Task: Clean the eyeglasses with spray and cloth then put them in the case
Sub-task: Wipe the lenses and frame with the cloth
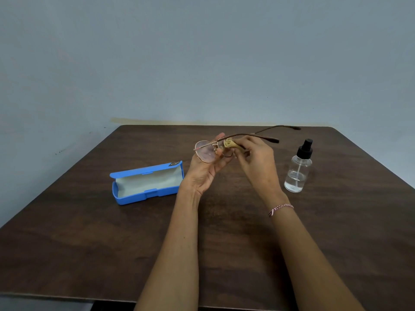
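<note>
Left hand [205,169] holding eyeglasses [207,151], right hand [256,160] pinching cloth [230,144] (on lens)

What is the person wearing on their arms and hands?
Almost nothing! No sleeves or gloves show. The right hand has a thin twisted string bracelet, red and white, at its wrist. The left hand shows no bracelet or watch.

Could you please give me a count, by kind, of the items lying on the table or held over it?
Eyeglasses: 1
Cleaning cloth: 1
Spray bottle: 1
Glasses case: 1
Total: 4
</note>
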